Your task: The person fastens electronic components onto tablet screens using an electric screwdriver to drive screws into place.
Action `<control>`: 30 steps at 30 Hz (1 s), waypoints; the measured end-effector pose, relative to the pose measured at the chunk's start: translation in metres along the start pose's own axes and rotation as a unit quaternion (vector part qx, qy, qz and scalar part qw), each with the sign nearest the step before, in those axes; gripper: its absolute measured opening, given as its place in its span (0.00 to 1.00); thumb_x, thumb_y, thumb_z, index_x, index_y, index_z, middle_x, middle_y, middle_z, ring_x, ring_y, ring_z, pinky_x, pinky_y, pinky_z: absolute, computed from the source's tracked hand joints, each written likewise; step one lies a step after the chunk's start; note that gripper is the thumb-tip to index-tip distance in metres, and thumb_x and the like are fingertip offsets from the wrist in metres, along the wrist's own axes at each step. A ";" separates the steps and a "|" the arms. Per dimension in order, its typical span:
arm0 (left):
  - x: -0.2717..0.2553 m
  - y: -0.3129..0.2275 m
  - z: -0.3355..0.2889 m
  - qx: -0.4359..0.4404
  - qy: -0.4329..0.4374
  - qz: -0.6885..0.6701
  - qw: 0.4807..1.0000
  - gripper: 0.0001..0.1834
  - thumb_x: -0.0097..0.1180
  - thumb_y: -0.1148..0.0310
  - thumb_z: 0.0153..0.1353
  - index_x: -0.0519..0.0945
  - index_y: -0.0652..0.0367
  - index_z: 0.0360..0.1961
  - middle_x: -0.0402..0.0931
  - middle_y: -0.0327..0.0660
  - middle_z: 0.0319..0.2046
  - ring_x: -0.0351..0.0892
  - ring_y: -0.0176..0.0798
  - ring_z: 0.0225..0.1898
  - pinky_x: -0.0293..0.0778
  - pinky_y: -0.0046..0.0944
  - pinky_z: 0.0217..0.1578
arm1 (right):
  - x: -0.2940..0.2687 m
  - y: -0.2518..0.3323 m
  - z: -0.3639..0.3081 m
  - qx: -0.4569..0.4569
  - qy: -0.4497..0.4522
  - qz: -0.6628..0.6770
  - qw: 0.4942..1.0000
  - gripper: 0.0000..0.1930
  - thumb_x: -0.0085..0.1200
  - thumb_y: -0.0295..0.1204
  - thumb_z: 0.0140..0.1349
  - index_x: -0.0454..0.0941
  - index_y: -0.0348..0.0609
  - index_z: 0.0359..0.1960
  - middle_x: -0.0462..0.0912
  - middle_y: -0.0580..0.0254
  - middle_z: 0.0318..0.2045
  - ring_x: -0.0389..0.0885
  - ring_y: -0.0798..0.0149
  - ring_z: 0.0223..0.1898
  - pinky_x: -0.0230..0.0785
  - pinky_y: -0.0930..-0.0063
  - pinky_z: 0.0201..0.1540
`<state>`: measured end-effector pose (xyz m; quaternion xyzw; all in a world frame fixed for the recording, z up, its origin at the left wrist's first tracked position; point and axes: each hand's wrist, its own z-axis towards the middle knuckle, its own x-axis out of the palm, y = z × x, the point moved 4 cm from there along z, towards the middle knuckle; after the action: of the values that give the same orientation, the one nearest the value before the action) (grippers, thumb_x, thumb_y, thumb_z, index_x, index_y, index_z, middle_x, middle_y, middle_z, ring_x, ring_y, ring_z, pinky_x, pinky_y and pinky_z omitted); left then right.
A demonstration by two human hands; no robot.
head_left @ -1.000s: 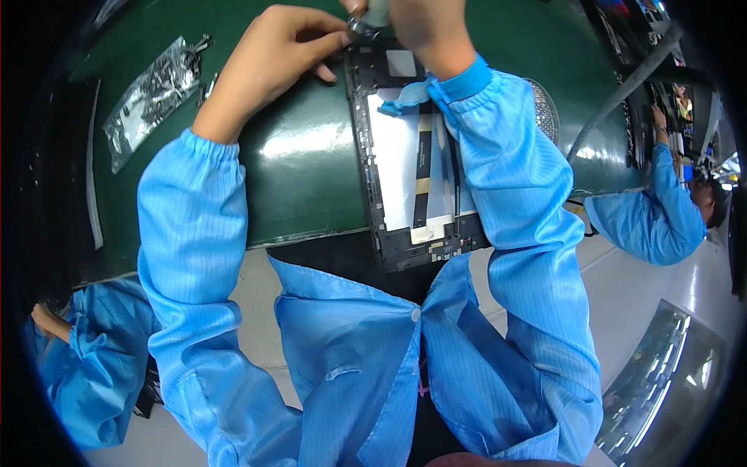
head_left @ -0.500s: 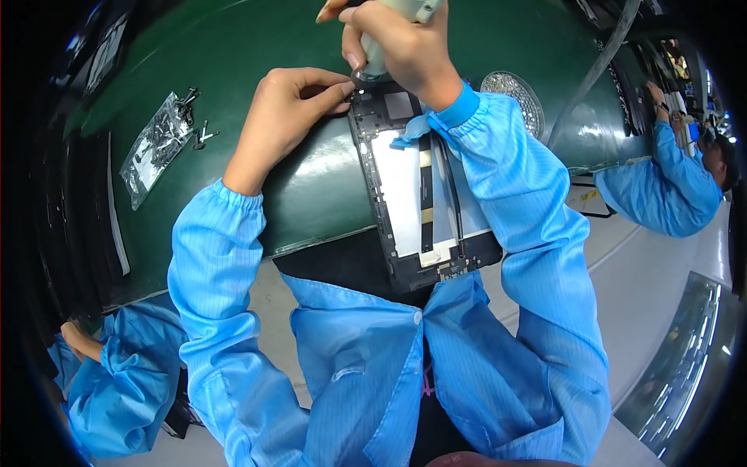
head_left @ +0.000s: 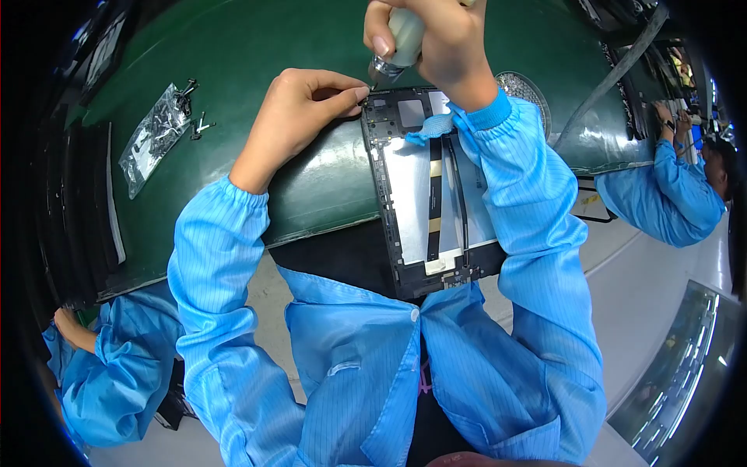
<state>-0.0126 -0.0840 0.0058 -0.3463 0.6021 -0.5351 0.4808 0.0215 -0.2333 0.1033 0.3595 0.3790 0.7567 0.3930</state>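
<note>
An opened tablet (head_left: 395, 261) with a black frame, bright silver panels and dark ribbon cables lies partly on the green table and overhangs its near edge toward my lap. My left hand (head_left: 299, 105) pinches the tablet's far left corner between thumb and forefinger. My right hand (head_left: 443, 39) grips a pale green electric screwdriver (head_left: 406, 37), tilted with its metal nose low over that same corner. Whether the bit touches a screw is too small to tell. My right sleeve and a blue wrist strap (head_left: 432, 128) cover part of the tablet's right side.
On the left, a clear plastic bag (head_left: 148, 144) of dark screws lies beside several loose screws (head_left: 201, 127). A round dish (head_left: 525, 89) of small metal parts stands beyond my right sleeve. A grey hose (head_left: 611, 78) crosses at right. Co-workers in blue sit at both sides.
The tablet has shifted a little to the right, and both hands have moved right with it. The screwdriver now leans more, and its nose shows more clearly near the corner.
</note>
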 end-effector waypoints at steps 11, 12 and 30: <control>0.002 -0.004 0.002 -0.005 0.054 -0.043 0.998 0.12 0.63 0.70 0.63 0.85 0.70 0.43 0.85 0.44 0.31 0.85 0.31 0.32 0.80 0.29 0.36 | 0.005 -0.003 -0.012 0.027 0.028 -0.006 0.999 0.10 0.49 0.21 0.59 0.77 0.26 0.40 0.82 0.50 0.30 0.73 0.68 0.14 0.68 0.76 0.20; 0.002 -0.005 0.002 0.007 0.047 -0.037 0.998 0.12 0.63 0.70 0.64 0.86 0.69 0.43 0.85 0.43 0.31 0.85 0.31 0.31 0.80 0.29 0.36 | 0.005 -0.003 -0.011 0.040 0.024 -0.016 0.999 0.10 0.49 0.21 0.60 0.76 0.27 0.40 0.82 0.49 0.31 0.73 0.68 0.14 0.68 0.76 0.20; 0.010 -0.026 0.000 0.124 0.004 0.034 0.992 0.10 0.64 0.77 0.61 0.85 0.66 0.44 0.80 0.38 0.41 0.77 0.25 0.35 0.68 0.26 0.29 | -0.024 0.033 -0.008 -0.056 -0.025 0.010 0.998 0.16 0.45 0.30 0.63 0.73 0.25 0.42 0.80 0.40 0.35 0.73 0.64 0.13 0.70 0.72 0.18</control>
<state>-0.0183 -0.0981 0.0286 -0.2611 0.5447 -0.5902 0.5354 0.0147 -0.2697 0.1223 0.3593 0.3224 0.7715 0.4144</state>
